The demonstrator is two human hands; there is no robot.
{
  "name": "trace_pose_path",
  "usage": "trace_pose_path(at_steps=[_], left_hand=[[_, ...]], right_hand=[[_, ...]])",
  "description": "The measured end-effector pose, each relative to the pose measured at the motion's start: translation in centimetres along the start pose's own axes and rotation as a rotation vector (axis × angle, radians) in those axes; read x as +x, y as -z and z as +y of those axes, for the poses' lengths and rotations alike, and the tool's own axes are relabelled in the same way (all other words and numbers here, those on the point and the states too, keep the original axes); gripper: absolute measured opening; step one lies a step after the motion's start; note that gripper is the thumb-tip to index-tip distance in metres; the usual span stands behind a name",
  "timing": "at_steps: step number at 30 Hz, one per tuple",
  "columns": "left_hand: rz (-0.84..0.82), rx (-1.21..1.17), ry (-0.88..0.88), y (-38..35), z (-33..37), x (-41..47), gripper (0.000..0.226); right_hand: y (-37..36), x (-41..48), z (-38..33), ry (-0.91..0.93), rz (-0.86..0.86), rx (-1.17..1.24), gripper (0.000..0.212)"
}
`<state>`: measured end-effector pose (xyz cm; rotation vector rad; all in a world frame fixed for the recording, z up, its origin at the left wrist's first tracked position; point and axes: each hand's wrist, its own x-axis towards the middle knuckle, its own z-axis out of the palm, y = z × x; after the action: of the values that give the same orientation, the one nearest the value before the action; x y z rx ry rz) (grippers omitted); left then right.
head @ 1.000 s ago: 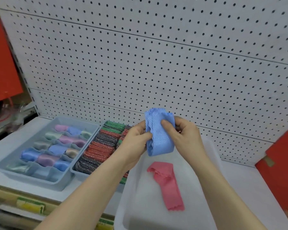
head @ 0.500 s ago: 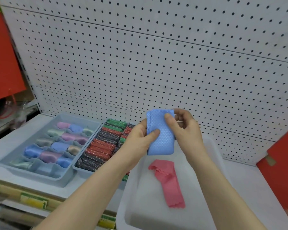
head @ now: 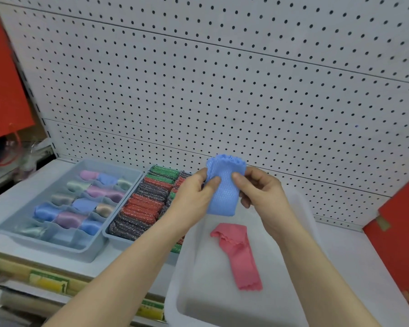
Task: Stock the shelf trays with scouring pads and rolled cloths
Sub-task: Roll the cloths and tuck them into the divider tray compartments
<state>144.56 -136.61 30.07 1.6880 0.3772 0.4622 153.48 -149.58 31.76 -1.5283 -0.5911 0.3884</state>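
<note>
The left hand and right hand pinched the blue cloth, thumbs in front; its frilled edge had come uppermost, probably mid-roll, untrayed.

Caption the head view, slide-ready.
Left hand and right hand pinch a blue mesh cloth over a white bin holding a pink cloth, beside trays of rolled cloths and scouring pads.

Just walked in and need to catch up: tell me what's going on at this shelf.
A person holds a blue cloth up, left hand and right hand both pinching it above a white bin where a pink cloth lies loose. On the shelf to the left, a divided tray holds rolled cloths, and a second tray beside it is packed with scouring pads.
</note>
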Motion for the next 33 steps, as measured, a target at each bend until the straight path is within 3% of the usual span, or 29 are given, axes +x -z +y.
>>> trace_pose_path(at_steps=[2,4,6,10,13,15,18,24,33], left_hand=[[0.024,0.002,-0.014,0.3,-0.4,0.2,0.028],[0.165,0.049,-0.025,0.6,-0.7,0.3,0.018],[0.217,-0.054,0.052,1.0,-0.4,0.1,0.035],[-0.121,-0.395,0.378,1.3,1.0,-0.4,0.077],[-0.134,-0.632,0.412,1.6,1.0,-0.2,0.061],[-0.075,-0.624,0.379,1.7,0.7,0.0,0.041],[-0.077,-0.611,0.321,1.4,0.5,0.0,0.032],[-0.064,-0.595,0.198,1.1,0.4,0.2,0.056],[-0.019,-0.592,0.146,0.7,0.0,0.2,0.054]], right_hand=[[0.4,0.2,-0.2,0.023,0.032,0.005,0.008],[0.5,0.5,-0.3,0.086,0.077,-0.026,0.005],[0.5,0.6,-0.5,0.181,0.104,-0.05,0.008],[0.7,0.4,-0.5,0.373,-0.051,-0.165,0.017],[0.9,0.0,0.2,0.446,-0.209,-0.292,0.034],[0.9,-0.2,0.5,0.445,-0.223,-0.369,0.033],[0.9,-0.2,0.6,0.43,-0.185,-0.405,0.029],[0.6,-0.3,0.3,0.177,-0.09,-0.237,0.004],[-0.3,-0.4,0.1,0.015,0.042,-0.042,0.013]])
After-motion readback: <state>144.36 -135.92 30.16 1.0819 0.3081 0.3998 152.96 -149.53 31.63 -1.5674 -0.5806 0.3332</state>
